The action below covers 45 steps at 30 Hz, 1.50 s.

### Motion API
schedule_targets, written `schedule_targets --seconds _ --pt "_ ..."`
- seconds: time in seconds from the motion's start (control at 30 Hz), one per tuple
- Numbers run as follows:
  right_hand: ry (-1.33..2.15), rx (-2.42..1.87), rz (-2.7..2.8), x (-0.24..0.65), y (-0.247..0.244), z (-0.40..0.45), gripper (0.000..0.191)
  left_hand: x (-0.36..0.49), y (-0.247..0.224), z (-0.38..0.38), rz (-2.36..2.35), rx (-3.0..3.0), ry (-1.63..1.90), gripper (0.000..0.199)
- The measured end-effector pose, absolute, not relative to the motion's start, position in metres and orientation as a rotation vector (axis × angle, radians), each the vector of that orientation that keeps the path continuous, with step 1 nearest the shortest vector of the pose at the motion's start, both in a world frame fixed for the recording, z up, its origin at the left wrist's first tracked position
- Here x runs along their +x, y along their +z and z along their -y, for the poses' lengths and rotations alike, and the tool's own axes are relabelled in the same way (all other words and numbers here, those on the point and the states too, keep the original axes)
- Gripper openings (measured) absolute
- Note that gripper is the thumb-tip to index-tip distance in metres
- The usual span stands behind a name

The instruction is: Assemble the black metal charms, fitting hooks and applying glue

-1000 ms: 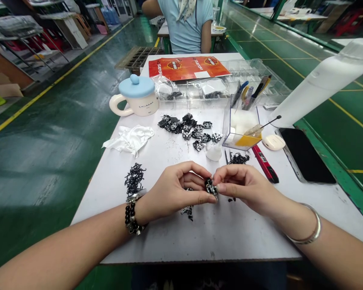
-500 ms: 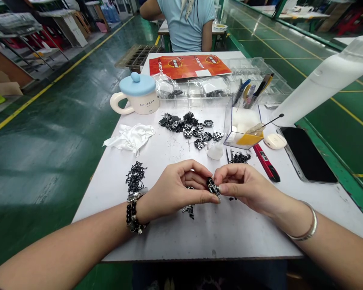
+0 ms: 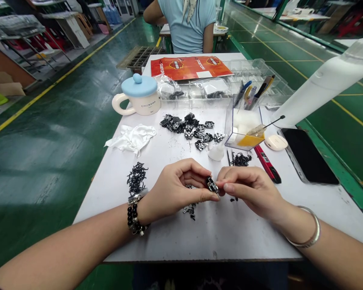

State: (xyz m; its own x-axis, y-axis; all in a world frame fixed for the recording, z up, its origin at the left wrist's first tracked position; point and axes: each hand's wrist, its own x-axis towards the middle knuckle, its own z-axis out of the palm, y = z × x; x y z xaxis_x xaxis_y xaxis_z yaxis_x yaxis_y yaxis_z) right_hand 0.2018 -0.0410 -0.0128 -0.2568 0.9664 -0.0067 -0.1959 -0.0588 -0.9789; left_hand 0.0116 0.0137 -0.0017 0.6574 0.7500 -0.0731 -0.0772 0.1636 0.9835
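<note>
Between thumb and fingers, my left hand (image 3: 181, 185) holds a small black and silver part (image 3: 212, 185) above the white table (image 3: 169, 241). My right hand (image 3: 251, 187) is closed at the part's right side, index fingertip against it; anything inside its pinch is too small to make out. Partly behind my left hand lie more silver and black pieces (image 3: 190, 209). A heap of similar parts (image 3: 178, 124) sits farther back. Thin black curved pieces (image 3: 136, 179) are piled at the left, with another small pile (image 3: 241, 159) beyond my right hand.
A lidded mug (image 3: 143, 98) and white cloth (image 3: 133, 138) stand at the left. To the right are a clear pen box (image 3: 243, 125), red cutter (image 3: 266, 164), phone (image 3: 311, 157) and tall white bottle (image 3: 323, 82). A person (image 3: 187, 26) sits beyond the table.
My right hand has shifted slightly right, its thumb drawing back from the part. My left hand still holds the part in nearly the same place.
</note>
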Motion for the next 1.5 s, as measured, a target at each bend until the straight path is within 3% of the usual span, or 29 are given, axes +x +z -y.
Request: schedule_targets --seconds 0.17,0.5,0.97,1.5 --pt "1.367 -0.989 1.333 0.201 -0.013 0.043 0.003 0.012 -0.002 -0.014 -0.652 1.301 0.678 0.035" --pt "1.588 -0.911 1.171 0.195 -0.019 0.038 0.007 0.011 -0.004 -0.014 -0.582 1.257 0.648 0.037" --pt "0.912 -0.952 1.799 0.203 -0.010 0.042 0.009 0.011 -0.007 -0.014 -0.398 1.361 0.681 0.041" --pt "1.097 -0.883 1.824 0.206 -0.005 0.041 0.005 0.010 -0.008 -0.014 -0.259 1.539 0.740 0.044"
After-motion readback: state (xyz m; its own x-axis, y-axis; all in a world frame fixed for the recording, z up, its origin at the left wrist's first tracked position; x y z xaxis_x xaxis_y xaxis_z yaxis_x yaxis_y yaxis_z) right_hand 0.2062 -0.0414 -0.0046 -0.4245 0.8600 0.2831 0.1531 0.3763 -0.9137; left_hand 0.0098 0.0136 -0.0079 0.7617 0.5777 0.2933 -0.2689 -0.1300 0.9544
